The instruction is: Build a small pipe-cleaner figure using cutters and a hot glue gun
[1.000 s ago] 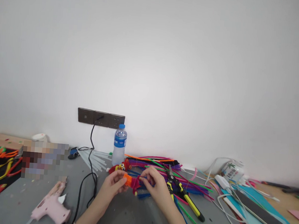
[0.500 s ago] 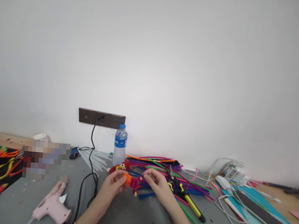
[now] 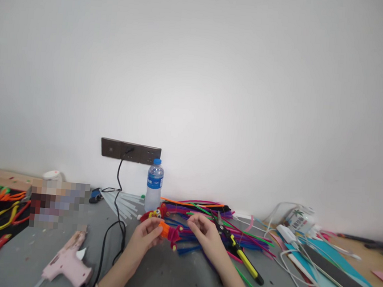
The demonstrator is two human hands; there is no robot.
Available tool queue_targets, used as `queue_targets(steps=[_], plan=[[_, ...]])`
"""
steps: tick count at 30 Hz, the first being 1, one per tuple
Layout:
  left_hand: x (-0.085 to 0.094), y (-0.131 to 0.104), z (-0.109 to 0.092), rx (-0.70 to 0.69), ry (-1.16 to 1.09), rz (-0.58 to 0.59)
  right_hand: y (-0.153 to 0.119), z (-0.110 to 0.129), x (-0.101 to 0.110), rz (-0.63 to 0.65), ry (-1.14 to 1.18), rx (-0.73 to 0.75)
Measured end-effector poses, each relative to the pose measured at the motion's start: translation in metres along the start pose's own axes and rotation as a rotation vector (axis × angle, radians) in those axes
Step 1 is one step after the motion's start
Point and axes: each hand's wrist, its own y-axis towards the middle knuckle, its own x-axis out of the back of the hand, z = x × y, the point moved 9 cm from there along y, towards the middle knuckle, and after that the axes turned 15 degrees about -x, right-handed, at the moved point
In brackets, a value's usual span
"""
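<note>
My left hand [image 3: 146, 237] is closed around a small pipe-cleaner doll [image 3: 172, 235]. Its orange middle and magenta lower end with small yellowish tips stick out to the right of my fingers. Red and yellow parts with googly eyes show above the hand. A short gap separates the doll from my right hand [image 3: 204, 235], whose thumb and fingertips are drawn together in a pinch; whatever may be between them is too small to tell. Behind both hands lies a pile of loose pipe cleaners [image 3: 250, 240] in purple, blue, magenta and green.
Yellow-and-black pliers [image 3: 242, 258] lie right of my right hand. A pink glue gun [image 3: 68, 264] rests at left, near its black cord [image 3: 103, 247]. Clear glue sticks [image 3: 122, 206] and a water bottle [image 3: 154, 187] are at the wall. White cables [image 3: 296, 269] cross the right side.
My right hand has drawn slightly to the right, widening the gap to the doll. The doll's magenta end has tilted a little, while my left hand keeps its grip.
</note>
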Motion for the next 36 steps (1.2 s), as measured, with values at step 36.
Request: queue_targets(steps=[36], plan=[[0.003,0.002,0.003,-0.08,0.018,-0.014,-0.002,-0.003,-0.006,0.022,-0.124,-0.059]])
